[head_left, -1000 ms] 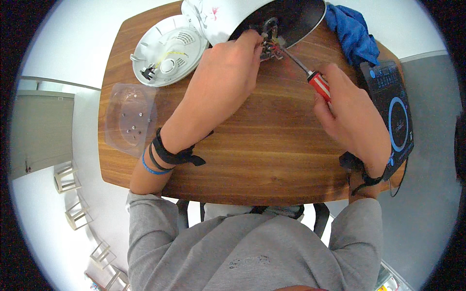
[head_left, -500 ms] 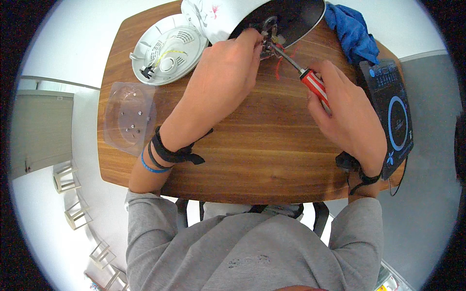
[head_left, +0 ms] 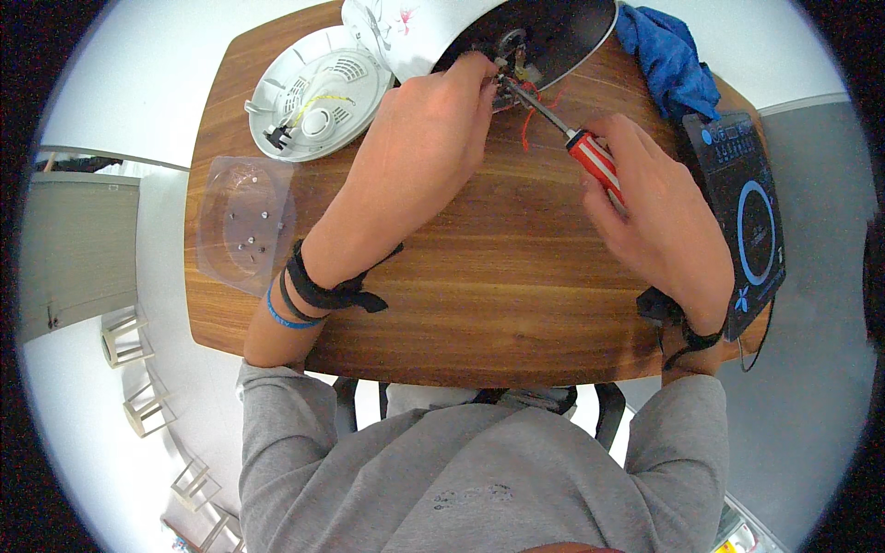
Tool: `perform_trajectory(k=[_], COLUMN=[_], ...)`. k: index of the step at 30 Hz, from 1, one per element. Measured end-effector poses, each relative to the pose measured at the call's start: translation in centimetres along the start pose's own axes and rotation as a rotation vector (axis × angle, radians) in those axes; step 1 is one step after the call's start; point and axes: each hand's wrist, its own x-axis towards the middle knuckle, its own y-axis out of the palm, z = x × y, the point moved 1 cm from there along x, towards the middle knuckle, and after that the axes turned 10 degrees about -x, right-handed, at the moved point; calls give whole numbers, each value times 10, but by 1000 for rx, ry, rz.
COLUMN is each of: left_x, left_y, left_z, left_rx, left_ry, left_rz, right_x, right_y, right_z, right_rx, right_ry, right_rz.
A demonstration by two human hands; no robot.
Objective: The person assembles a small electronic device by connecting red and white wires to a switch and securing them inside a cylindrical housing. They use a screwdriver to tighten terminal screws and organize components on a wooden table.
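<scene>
A white appliance housing with a printed flower [head_left: 406, 37] lies tipped at the far edge of the table. Its open, dark underside [head_left: 562, 37] shows metal parts and a thin red wire [head_left: 528, 124]. My left hand [head_left: 424, 120] reaches into that opening, thumb and fingers pinched at the parts; what they grip is hidden. In my right hand [head_left: 650, 198] is a screwdriver [head_left: 597, 164] with a red and white handle, its shaft slanting up to the left. The screwdriver's tip meets the parts close to my left fingertips.
Left of the housing lies a round white vented cover [head_left: 364, 129] with a yellow wire and black connector. A clear plastic tray [head_left: 217, 240] holding several small screws sits nearer. Blue cloth [head_left: 668, 60] and a black induction cooktop [head_left: 751, 175] occupy the table's right side.
The screwdriver and my right hand have shifted very slightly to the left. My left hand keeps its place at the parts.
</scene>
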Motion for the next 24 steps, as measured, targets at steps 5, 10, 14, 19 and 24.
perform_trajectory(k=[5,10,14,19,24], left_x=[0,0,0,2,0], left_y=[0,0,-1,1,1], left_z=[0,-1,-1,-1,-1], left_rx=[17,13,21,8,23], left_ry=[4,3,40,77,74], left_rz=[4,10,13,7,4], right_x=[1,2,1,1,1], right_y=[0,-7,-2,4,-1], right_z=[-2,3,3,-3,0], right_rx=[18,-56,-128,-99,70], right_ry=[1,210,196,36,90], right_rz=[-16,157,136,-151,-116])
